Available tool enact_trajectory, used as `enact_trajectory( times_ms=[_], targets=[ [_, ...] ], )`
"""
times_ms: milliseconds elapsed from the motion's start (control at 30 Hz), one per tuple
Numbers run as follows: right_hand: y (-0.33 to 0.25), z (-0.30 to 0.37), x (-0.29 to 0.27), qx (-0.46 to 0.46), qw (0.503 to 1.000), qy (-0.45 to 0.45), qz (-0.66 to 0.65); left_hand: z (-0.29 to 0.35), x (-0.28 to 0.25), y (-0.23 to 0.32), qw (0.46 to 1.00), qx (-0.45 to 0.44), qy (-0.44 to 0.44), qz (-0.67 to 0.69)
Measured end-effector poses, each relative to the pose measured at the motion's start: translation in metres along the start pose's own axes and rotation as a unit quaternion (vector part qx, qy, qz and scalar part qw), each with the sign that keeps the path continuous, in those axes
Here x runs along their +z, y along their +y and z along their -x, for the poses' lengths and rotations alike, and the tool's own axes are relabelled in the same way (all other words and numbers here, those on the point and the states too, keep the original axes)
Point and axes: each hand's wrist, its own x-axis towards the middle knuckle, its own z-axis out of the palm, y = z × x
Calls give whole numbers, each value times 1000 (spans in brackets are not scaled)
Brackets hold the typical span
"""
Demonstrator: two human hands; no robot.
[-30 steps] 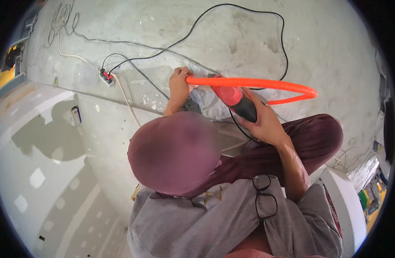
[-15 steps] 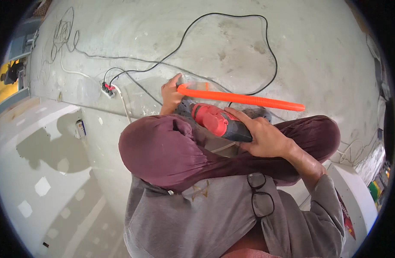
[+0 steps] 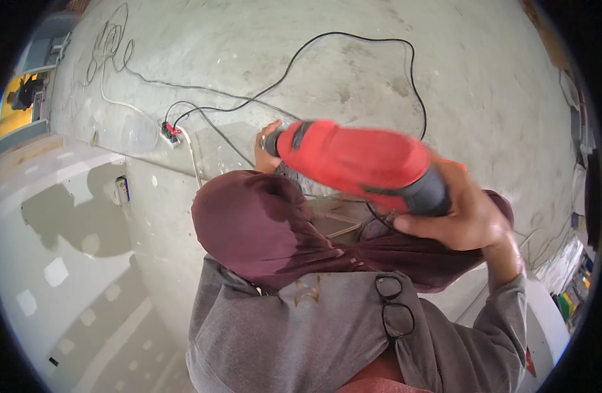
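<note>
A large red drill-like power tool with dark ends is raised over my lap, slightly blurred. My right hand is closed round its dark rear end. At the tool's narrow dark front end is my left hand, partly hidden behind it; its fingers look curled, but what they hold cannot be made out. Only a sliver of the orange ribbed hose shows, beyond my right hand. A black cord runs below the tool, between my legs.
A power strip with red and black plugs lies on the grey floor to the left. A long black cable loops ahead. A patched wall panel stands at the left. Glasses hang from my grey shirt.
My right hand has lifted the red tool up and to the right, so it looks larger and covers most of the orange hose. My left hand has shifted only slightly.
</note>
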Motion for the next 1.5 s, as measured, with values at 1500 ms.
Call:
enact_trajectory(
  times_ms=[1500],
  targets=[
    [73,-134,67,106,917,-193,333,12,-6,2,995,-96,22,24]
  ],
)
